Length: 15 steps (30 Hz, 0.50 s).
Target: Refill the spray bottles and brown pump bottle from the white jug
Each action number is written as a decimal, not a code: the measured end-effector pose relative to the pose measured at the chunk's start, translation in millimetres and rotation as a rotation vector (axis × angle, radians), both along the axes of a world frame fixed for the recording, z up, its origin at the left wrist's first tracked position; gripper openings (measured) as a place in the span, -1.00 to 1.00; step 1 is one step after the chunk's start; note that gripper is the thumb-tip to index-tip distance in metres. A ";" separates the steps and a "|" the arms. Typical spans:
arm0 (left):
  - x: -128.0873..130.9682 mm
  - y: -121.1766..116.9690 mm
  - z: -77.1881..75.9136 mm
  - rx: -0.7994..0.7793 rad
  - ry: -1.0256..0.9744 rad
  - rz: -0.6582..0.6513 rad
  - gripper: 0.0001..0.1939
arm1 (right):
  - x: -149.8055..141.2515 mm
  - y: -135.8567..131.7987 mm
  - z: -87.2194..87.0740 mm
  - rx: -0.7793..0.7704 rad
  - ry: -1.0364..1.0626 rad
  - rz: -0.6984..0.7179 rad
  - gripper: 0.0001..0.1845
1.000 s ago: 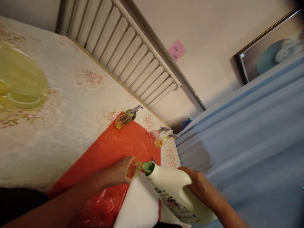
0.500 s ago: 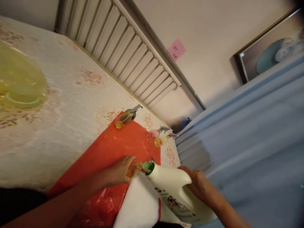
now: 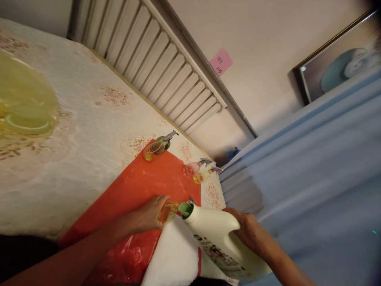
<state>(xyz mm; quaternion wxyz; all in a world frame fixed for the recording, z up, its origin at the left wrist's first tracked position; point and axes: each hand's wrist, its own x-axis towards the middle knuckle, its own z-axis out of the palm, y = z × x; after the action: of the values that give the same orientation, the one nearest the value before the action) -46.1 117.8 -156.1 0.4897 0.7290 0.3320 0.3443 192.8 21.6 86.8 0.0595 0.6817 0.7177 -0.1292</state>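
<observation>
My left hand (image 3: 153, 213) is wrapped round a small clear yellowish bottle (image 3: 167, 212) whose neck points right. My right hand (image 3: 245, 228) grips the handle of a large cream detergent jug (image 3: 211, 222), tilted so that its green spout (image 3: 185, 209) meets the small bottle's mouth. Whether liquid is flowing between them is too small to tell. Beneath my left hand lies a red plastic sheet (image 3: 143, 178). A white towel (image 3: 175, 250) is spread below the jug's mouth, partly covered by the jug.
Clear spray bottles stand beyond my hands: one greenish (image 3: 154, 149), one pink (image 3: 193, 169), one yellow (image 3: 202, 174). A transparent yellow basin (image 3: 26, 95) rests at left on the floral tablecloth (image 3: 86, 147). Behind is a white radiator (image 3: 166, 75); a blue curtain-like cloth (image 3: 312, 171) hangs at right.
Almost nothing differs. Both hands keep their hold, and the jug's spout stays at the small bottle's mouth.
</observation>
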 end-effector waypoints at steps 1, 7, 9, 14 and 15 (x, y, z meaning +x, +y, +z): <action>0.0 0.2 -0.5 0.003 -0.003 -0.007 -0.40 | 0.1 -0.1 -0.1 0.002 0.004 0.000 -0.58; -1.2 0.1 0.2 0.003 0.001 -0.022 -0.43 | 1.0 -0.4 -1.1 0.011 -0.023 -0.008 -0.65; -1.2 0.2 0.7 0.004 0.002 -0.026 -0.46 | 0.5 -0.5 -0.7 0.011 -0.022 0.002 -0.69; -1.5 0.1 1.4 0.001 0.005 -0.030 -0.35 | -1.4 -0.6 1.0 0.007 -0.017 -0.008 -0.69; -1.6 0.1 1.5 0.001 0.004 -0.034 -0.36 | -1.5 -0.6 1.2 0.005 -0.017 -0.014 -0.69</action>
<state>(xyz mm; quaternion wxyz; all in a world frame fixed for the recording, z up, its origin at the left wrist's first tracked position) -47.7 117.8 -154.6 0.4944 0.7355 0.3205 0.3345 191.3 21.1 88.0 0.0629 0.6880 0.7126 -0.1219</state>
